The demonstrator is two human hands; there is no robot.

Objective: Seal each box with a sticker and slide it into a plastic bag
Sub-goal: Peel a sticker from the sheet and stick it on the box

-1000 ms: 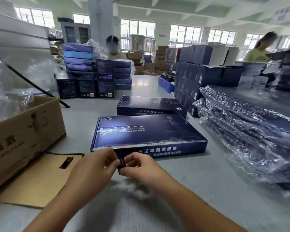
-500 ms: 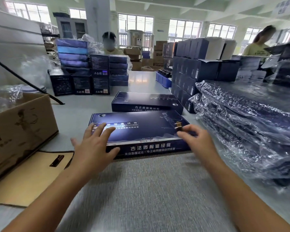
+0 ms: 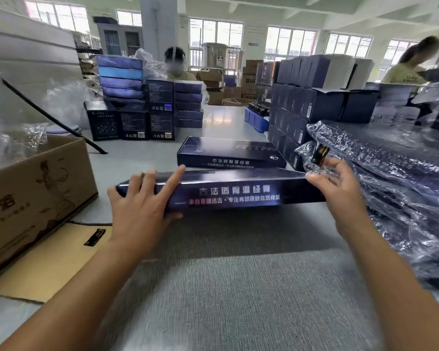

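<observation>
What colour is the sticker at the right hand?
Black with gold markings. The sticker at the right hand shows best in the head view.

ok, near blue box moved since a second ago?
Yes. The near blue box lay flat; now the left hand and right hand hold it raised, its top edge overlapping the flat box behind.
</observation>
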